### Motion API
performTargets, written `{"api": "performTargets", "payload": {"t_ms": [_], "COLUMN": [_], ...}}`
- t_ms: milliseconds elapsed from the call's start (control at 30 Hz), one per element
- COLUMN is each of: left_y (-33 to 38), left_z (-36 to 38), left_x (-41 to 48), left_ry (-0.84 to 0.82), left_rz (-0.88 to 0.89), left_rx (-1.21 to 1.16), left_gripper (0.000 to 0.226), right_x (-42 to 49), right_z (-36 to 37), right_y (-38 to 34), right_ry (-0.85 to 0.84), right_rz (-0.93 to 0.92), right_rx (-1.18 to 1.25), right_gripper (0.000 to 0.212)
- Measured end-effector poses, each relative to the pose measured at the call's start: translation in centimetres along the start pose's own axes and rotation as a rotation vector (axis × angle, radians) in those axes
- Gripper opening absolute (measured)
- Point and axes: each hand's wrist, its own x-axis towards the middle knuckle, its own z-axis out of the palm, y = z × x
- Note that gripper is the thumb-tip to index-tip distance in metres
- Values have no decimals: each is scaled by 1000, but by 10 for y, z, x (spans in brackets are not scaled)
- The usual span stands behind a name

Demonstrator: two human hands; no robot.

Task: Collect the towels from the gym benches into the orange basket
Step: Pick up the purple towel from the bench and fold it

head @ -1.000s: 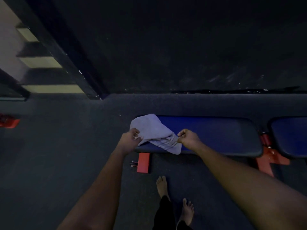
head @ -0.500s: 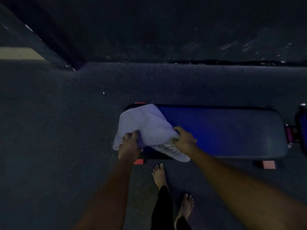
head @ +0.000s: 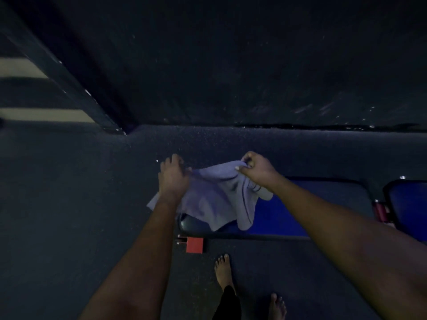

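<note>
We find the pale towel [head: 217, 199] held up over the left end of the blue padded desk [head: 288, 218], its lower corners hanging toward the pad. The orange basket is out of view. We judge the lift goes best if the hanging corners are gathered before carrying, so nothing snags the red frame foot [head: 194, 244]. Both arms reach forward; the left hand [head: 173, 179] and right hand [head: 256, 169] each pinch the top edge, each grip closed on cloth.

both arms reach forward — left hand [head: 173, 175] and right hand [head: 256, 168] each pinch a top edge of the towel [head: 219, 199], knuckles up.
</note>
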Motion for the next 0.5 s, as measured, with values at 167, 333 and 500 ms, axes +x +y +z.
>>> {"api": "performTargets", "payload": {"t_ms": [167,333,500], "left_y": [83,154,223], "left_z": [-49,-80,-108], "left_x": [-7,-16,-17], "left_ry": [-279,-510,-241], "left_rz": [150,181,324], "left_rx": [-241,-406,-188], "left_gripper": [41,58,22], "right_x": [-9,-28,-48], "right_z": [-49,-110,-174], "right_y": [-66,-113,-141], "right_ry": [48,221,235], "right_rz": [-88,-210,-277], "right_rx": [134,176,232], "right_gripper": [23,14,11]}}
